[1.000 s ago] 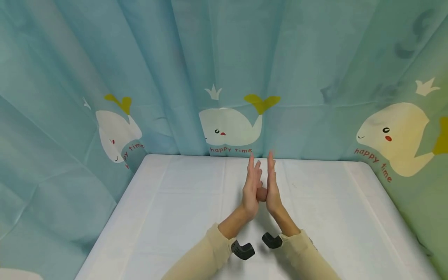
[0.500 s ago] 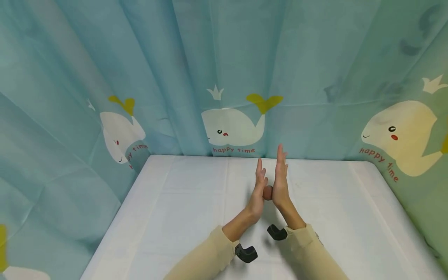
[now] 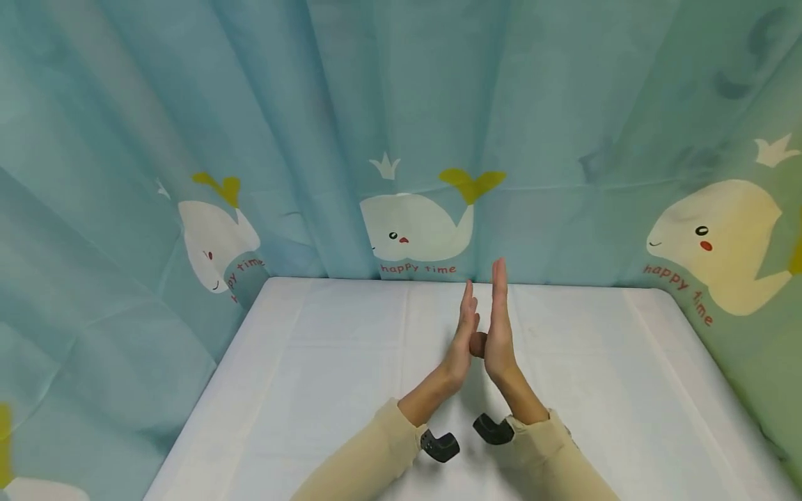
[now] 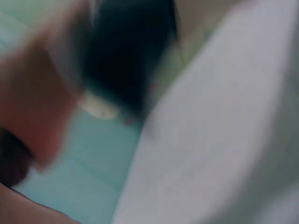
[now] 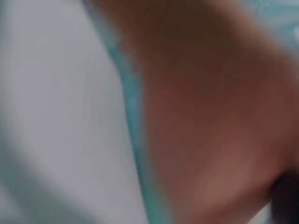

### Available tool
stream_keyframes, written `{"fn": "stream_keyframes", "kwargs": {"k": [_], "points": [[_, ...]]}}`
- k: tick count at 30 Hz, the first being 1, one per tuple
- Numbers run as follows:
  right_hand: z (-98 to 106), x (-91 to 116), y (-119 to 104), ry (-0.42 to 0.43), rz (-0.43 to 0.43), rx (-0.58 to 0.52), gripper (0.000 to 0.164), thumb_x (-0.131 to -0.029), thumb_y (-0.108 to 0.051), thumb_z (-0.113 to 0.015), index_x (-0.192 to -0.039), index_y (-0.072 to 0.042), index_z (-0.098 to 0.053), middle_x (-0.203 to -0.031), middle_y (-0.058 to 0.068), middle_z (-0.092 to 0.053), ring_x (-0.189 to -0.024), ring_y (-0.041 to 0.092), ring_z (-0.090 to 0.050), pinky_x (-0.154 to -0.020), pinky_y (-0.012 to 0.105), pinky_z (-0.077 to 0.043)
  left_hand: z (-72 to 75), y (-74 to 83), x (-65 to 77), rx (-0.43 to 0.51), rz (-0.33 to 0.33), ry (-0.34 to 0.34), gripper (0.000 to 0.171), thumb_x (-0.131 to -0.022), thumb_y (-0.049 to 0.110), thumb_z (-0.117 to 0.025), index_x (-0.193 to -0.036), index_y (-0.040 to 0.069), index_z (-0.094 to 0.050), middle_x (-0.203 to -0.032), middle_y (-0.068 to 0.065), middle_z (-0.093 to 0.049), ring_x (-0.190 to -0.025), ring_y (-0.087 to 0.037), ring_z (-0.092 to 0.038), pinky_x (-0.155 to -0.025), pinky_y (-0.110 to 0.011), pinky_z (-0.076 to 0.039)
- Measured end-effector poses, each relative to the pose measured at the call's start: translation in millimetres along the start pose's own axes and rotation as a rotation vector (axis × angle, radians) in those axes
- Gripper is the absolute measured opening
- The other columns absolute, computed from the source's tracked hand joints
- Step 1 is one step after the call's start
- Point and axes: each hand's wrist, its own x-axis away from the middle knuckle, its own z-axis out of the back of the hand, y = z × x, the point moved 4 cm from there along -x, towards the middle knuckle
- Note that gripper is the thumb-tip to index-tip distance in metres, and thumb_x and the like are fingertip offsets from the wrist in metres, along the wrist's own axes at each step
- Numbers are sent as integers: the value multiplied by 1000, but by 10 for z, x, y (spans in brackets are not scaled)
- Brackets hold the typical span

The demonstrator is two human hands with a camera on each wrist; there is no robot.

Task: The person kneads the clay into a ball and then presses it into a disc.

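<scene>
In the head view, a small brown ball (image 3: 478, 344) sits between two flat palms above the table. My left hand (image 3: 459, 356) presses it from the left, fingers straight and pointing away from me. From the other side my right hand (image 3: 500, 342) presses against it, also with straight fingers, its fingertips reaching farther forward than the left ones. The palms lean towards each other, and the ball keeps them slightly apart. Dark and blurred, the ball (image 4: 11, 158) shows at the edge of the left wrist view. The right wrist view has the ball (image 5: 286, 198) at its lower right.
Beneath the hands spreads a table with a white cloth (image 3: 338, 369). A blue-green curtain (image 3: 551, 139) printed with whales stands behind and around it. Black curved wrist pieces (image 3: 440, 447) project inward from the beige sleeves (image 3: 366, 456), close to each other.
Over the second, the right hand has slid forward past the left, with the ball staying between the palms. In the last half second, the hands have shifted only slightly.
</scene>
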Motion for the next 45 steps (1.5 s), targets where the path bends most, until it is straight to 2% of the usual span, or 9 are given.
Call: {"fn": "stream_keyframes", "kwargs": {"k": [6, 11, 15, 23, 29, 33, 37, 38, 45], "points": [[7, 94, 269, 22, -91, 23, 55, -113, -33, -10, -167, -27, -7, -173, -5, -1, -156, 14, 11, -123, 50, 11, 9, 170, -18, 141, 34, 47, 72, -107, 62, -11, -167, 23, 0, -172, -7, -1, -158, -30, -2, -124, -54, -2], [-181, 338, 60, -55, -74, -77, 55, -113, -34, -12, -167, -24, -6, -173, -3, -2, -157, 16, 8, -123, 52, 4, 116, 81, -61, -1, -15, 127, 64, -111, 46, -8, -167, 16, 0, -173, -2, 0, -158, -24, -1, -125, -52, -2], [-100, 164, -95, -5, -8, -93, 55, -113, -36, -16, -167, -29, -7, -173, -6, -6, -157, 14, 5, -123, 49, 6, 51, -8, -30, -52, -15, 31, 65, -110, 50, -6, -167, 19, 4, -173, 2, 4, -157, -19, 1, -125, -51, -3], [12, 19, 154, 30, -35, -50, 54, -114, -32, -15, -167, -27, -5, -173, -6, 1, -157, 10, 4, -124, 45, 1, 19, 183, -1, 190, 46, 1, 72, -107, 63, -12, -167, 26, 2, -172, -7, -1, -158, -30, -2, -124, -55, 0], [-227, 307, 70, -58, -64, -88, 57, -112, -36, -12, -167, -24, -4, -173, -5, 0, -157, 15, 9, -122, 56, 6, 168, 139, -107, 3, 9, 101, 62, -110, 51, -7, -167, 25, 1, -173, 1, 0, -157, -18, -3, -125, -53, -1], [-180, 200, -96, -40, -40, -65, 57, -111, -39, -13, -167, -28, -7, -172, -8, -2, -157, 14, 10, -123, 49, 6, 126, 6, -98, -90, 27, 34, 62, -110, 50, -2, -166, 26, 6, -172, 2, 4, -151, -10, -20, -122, -44, -18], [2, -27, -2, -2, -88, -19, 53, -112, -38, -10, -166, -36, -5, -170, -17, 0, -156, 7, 3, -121, 34, -9, 4, 54, -33, -22, 6, -43, 67, -108, 58, -6, -166, 26, 7, -172, -1, 6, -153, -16, -20, -122, -41, -19], [44, -60, 58, 2, -95, -7, 53, -113, -36, -10, -165, -36, -4, -170, -18, 0, -155, 6, 3, -122, 34, -9, -17, 93, -24, 4, -10, -47, 67, -109, 57, -7, -166, 26, 7, -172, 0, 6, -157, -18, 1, -125, -45, -5], [-64, 169, 136, -55, -94, -32, 55, -113, -37, -11, -167, -28, -4, -172, -11, 1, -156, 12, 11, -122, 53, 8, 55, 153, -109, -15, -17, 0, 68, -109, 56, -6, -167, 23, 4, -172, 6, 4, -157, -16, 5, -124, -51, 3]]}}
